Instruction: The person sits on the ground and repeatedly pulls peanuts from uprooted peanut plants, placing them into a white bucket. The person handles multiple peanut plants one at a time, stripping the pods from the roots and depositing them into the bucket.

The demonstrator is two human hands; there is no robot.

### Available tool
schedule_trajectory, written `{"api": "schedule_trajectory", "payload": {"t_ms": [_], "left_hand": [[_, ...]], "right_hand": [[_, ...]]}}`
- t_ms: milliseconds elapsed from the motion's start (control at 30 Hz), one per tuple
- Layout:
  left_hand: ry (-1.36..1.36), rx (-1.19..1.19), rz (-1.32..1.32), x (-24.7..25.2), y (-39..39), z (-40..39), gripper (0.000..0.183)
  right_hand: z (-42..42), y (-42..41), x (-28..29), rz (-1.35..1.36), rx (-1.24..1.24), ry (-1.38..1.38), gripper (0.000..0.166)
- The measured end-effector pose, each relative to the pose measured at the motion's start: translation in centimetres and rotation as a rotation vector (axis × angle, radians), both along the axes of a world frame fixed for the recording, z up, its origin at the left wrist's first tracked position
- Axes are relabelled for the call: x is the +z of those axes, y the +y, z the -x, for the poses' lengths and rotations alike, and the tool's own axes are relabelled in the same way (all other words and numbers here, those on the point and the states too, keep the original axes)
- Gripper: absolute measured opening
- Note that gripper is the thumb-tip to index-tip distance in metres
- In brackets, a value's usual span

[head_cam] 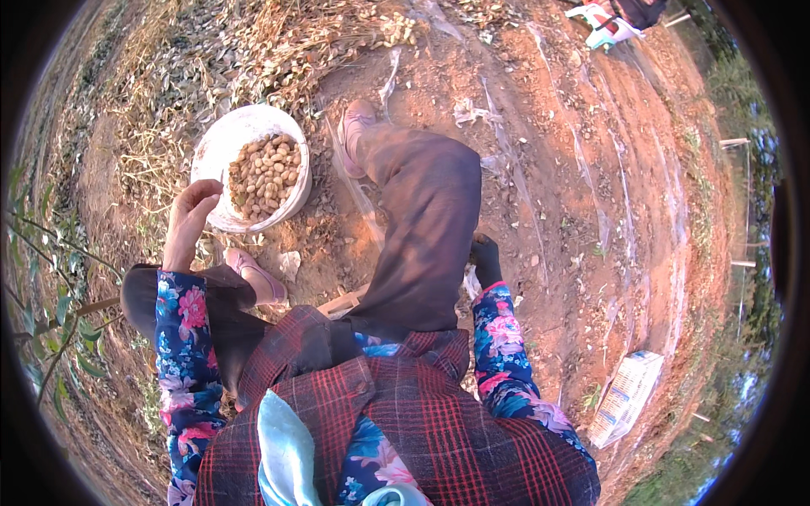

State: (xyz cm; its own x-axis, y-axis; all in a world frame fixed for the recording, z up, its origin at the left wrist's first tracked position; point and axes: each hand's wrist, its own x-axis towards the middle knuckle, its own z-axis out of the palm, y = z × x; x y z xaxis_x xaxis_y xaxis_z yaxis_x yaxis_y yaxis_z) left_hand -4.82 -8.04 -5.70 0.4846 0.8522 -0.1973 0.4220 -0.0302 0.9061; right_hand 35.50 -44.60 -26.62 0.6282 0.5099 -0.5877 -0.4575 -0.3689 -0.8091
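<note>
A white bucket (209,148) stands on the ground ahead and to the left, partly filled with unshelled peanuts (266,177). My left hand (193,212) is at the bucket's near left rim, fingers bent and thumb close to the forefinger; whether something small is between them cannot be told. Beside my right knee, low near the soil, is my right hand (486,256), which looks dark, perhaps gloved. Its fingertips are partly hidden by the trouser leg, so its hold cannot be seen.
Dried peanut plants (253,57) lie beyond the bucket, with a small heap of peanuts (398,30) at their edge. Torn plastic film (506,145) runs along the soil to the right. A printed carton (626,398) stands at lower right, a plastic stool (601,25) at upper right. Leafy branches (63,310) reach in from the left.
</note>
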Motion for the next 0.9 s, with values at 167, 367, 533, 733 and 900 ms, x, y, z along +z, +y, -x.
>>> {"api": "schedule_trajectory", "payload": {"t_ms": [167,367,533,733,900], "left_hand": [[0.089,0.156,-0.166,-3.9,3.8,1.0,0.032],[0.299,0.392,-0.141,-6.9,7.9,3.2,0.045],[0.247,0.486,-0.04,-11.1,10.9,6.6,0.053],[0.188,0.645,0.282,-12.5,11.1,5.8,0.044],[0.064,0.708,0.367,-12.7,9.9,4.1,0.02]], "right_hand": [[0.5,-4.7,-7.2,0.245,-0.035,-0.069,0.008],[-0.1,-8.9,-13.6,0.325,-0.028,-0.242,0.009],[0.1,-9.7,-12.6,0.393,-0.028,-0.268,0.014],[-1.9,-10.4,-14.6,0.362,-0.034,-0.181,0.008],[-3.2,-8.0,-11.3,0.27,0.106,-0.293,0.017]]}}
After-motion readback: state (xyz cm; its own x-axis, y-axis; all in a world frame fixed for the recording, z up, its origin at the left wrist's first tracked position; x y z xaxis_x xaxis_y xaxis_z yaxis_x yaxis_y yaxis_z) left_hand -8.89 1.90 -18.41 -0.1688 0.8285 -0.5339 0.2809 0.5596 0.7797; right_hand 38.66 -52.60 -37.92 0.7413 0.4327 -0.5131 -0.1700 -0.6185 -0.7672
